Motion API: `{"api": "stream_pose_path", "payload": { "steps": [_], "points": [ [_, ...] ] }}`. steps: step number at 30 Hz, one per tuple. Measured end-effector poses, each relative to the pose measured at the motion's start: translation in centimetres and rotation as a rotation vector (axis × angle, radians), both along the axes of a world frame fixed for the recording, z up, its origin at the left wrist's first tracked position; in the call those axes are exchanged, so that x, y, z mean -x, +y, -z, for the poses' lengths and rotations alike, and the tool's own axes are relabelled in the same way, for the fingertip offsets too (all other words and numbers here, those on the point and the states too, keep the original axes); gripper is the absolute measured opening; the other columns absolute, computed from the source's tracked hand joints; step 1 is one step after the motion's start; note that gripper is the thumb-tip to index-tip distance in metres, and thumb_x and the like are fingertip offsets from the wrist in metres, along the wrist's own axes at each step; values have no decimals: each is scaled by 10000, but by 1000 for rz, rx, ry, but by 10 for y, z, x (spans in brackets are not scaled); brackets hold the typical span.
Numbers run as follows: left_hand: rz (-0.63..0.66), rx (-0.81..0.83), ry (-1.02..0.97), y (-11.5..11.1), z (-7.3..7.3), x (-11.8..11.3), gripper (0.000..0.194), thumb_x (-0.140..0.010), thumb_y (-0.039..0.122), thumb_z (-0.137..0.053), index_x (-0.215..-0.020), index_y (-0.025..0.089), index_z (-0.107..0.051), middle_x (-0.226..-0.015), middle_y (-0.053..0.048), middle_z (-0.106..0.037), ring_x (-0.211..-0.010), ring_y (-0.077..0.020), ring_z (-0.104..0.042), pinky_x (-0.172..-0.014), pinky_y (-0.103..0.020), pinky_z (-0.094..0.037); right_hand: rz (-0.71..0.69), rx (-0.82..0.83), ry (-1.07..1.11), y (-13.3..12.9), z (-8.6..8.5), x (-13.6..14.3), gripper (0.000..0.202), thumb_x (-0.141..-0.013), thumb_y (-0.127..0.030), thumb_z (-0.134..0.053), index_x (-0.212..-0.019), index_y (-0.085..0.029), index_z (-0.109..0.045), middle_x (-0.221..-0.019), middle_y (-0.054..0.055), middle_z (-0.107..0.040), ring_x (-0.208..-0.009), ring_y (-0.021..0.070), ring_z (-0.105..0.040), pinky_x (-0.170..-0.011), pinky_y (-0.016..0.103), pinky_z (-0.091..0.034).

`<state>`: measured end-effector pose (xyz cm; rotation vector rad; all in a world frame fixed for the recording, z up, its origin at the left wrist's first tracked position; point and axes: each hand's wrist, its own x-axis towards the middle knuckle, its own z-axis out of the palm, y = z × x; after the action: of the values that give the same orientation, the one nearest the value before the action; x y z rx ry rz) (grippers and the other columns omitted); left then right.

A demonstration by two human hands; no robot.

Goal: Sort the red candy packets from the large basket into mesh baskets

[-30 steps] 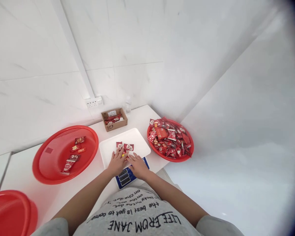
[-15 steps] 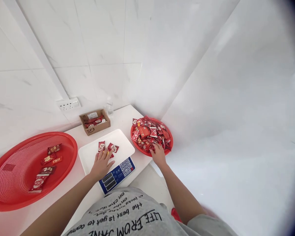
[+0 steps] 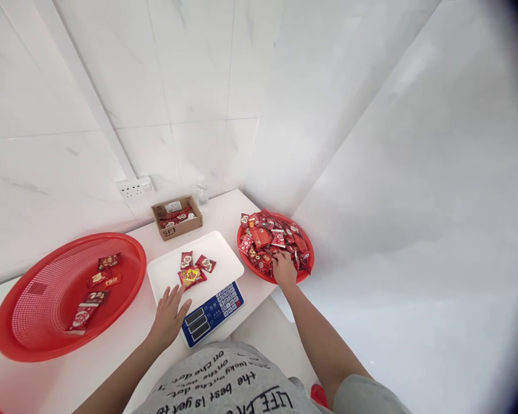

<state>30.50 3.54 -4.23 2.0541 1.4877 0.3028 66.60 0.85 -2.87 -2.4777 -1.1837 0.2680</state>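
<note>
Three small packets lie on the white tray (image 3: 224, 261) of a scale: two dark red ones (image 3: 186, 260) and a red and yellow one (image 3: 191, 276). My left hand (image 3: 168, 315) is over the tray's front left corner, fingers spread, holding nothing. At the right, my right hand (image 3: 285, 269) reaches into a red basket (image 3: 307, 276) heaped with red packets (image 3: 261, 237). Its fingers are bent down among the packets, and what they hold, if anything, is hidden. The scale's blue keypad panel (image 3: 211, 313) faces me.
A large red mesh basket (image 3: 15, 345) with several packets stands at the left. Behind the scale are a cardboard box (image 3: 183, 228) holding red packets and a clear bottle (image 3: 202, 196). Walls rise behind and to the right of the white table (image 3: 224, 210).
My left hand has drawn back from the packets on the tray, uncovering the red and yellow one. My right hand's fingers have bent further into the heap. The view has shifted slightly.
</note>
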Motion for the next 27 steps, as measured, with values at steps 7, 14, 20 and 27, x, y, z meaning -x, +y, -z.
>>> {"api": "stream_pose_path", "payload": {
  "steps": [7, 14, 20, 27],
  "points": [
    [-2, 40, -65, -2, -9, -10, 572, -863, 491, -299, -1332, 178, -398, -1414, -98, -376, -1369, -257, -128, -1088, -488, -189, 58, -116, 46, -3, -14, -1, 289, -868, -292, -362, -964, -202, -619, -1099, 82, -544, -842, 179, -551, -611, 276, -377],
    [40, 84, -143, -3, -25, -24, 548, -862, 476, -325, -1322, 191, -411, -1424, -88, -361, -1372, -267, -109, -1090, -500, -166, 210, -326, 469, -6, -21, 1, 274, -759, -423, -458, -858, -202, -587, -717, 37, -629, -704, 206, -584, -618, 300, -410],
    [4, 187, -393, -6, -52, -52, 486, -834, 465, -418, -1231, 194, -489, -1326, -105, -471, -1292, -257, -324, -1064, -426, -248, -31, -317, 1012, -7, -52, 52, 245, -667, -434, -588, -723, -197, -562, -580, -12, -594, -536, 141, -525, -502, 246, -359],
    [-138, 696, -665, -11, -58, -70, 379, -772, 528, -480, -896, 179, -564, -683, -3, -580, -601, -146, -538, -581, -276, -439, -455, 121, 1214, -17, -54, 115, 165, -693, -331, -577, -662, -171, -557, -527, -25, -587, -487, 102, -490, -475, 215, -306]
  ]
}}
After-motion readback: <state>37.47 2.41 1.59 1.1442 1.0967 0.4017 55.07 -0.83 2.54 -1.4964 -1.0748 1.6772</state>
